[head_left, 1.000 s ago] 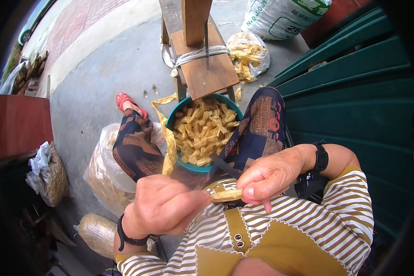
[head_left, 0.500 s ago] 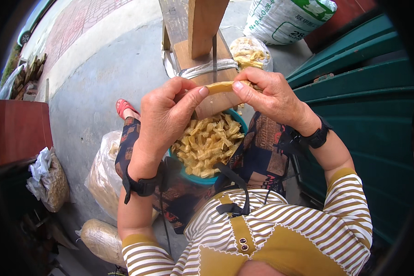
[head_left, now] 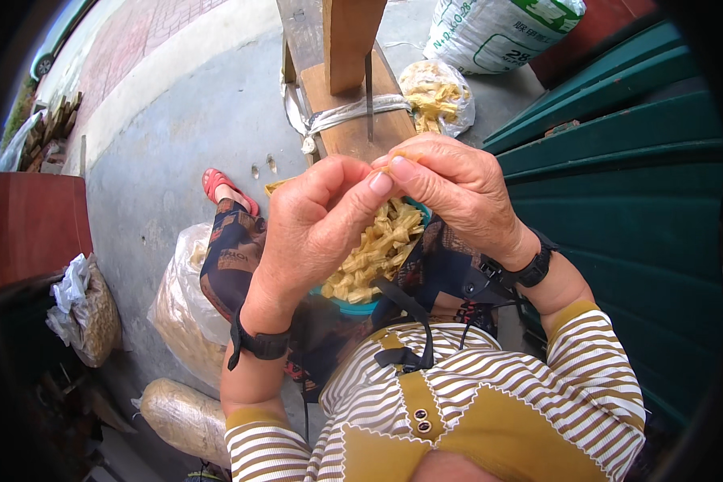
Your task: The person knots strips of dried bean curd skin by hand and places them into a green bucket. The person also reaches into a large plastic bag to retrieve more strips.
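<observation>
My left hand [head_left: 313,221] and my right hand [head_left: 458,183] meet in front of me, thumbs and fingertips pinched together. Between them is a thin yellow-tan strip, mostly covered by my fingers. A yellowish end [head_left: 276,185] showing past the left hand seems to belong to it. Right below, a teal bucket [head_left: 353,308] between my knees holds many short, folded yellow pieces [head_left: 381,253]. The left hand hides part of the bucket. Just beyond my fingertips is a wooden bench [head_left: 341,136] with an upright post [head_left: 349,44] and a thin metal rod [head_left: 369,96].
White cloth [head_left: 361,111] is tied around the bench. A clear bag of yellow strips [head_left: 438,96] and a large white-green sack [head_left: 498,36] stand beyond. Filled plastic bags [head_left: 186,301] lie at my left. Dark green panels [head_left: 618,201] rise close on the right.
My hands have come together; the strip that was stretched between them is now mostly hidden by the fingers. Both forearms have shifted inward, and the left foot shows more.
</observation>
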Demonstrator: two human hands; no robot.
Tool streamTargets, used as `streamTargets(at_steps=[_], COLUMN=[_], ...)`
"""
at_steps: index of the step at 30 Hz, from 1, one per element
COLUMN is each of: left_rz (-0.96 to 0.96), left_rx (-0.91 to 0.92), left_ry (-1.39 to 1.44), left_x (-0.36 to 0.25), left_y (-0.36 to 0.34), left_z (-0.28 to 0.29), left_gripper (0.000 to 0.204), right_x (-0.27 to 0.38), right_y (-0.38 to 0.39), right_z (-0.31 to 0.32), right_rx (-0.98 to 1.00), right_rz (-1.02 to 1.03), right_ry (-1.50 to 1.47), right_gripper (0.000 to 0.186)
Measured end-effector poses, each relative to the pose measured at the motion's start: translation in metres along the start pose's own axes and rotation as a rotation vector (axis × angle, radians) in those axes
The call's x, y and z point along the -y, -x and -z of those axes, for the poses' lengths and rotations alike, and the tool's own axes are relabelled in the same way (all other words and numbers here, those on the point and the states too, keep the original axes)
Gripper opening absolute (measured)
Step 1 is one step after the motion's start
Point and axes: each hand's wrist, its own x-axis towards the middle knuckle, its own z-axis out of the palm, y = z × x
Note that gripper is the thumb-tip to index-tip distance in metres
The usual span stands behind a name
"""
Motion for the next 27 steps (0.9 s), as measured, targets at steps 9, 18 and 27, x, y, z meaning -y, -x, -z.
streamTargets(at_steps=[9,18,27], left_rz=[0.104,-0.374,0.054], left_rx=[0.248,0.097,0.185], left_ry=[-0.019,-0.569,0.61], left_x=[0.007,0.001,-0.015], left_y=[0.061,0.065,0.084], left_z=[0.032,-0.001,-0.014], left_gripper=[0.018,0.027,0.017], right_x=[0.046,0.057,0.04], right_y=[0.023,0.071,0.07], right_z=[0.01,-0.018,-0.029], right_rx=[-0.341,0.194,0.047], right_rz=[-0.298,-0.041,-0.512], right_ry=[-0.486,-0.171,-0.707], right_gripper=[0.031,0.013,0.023])
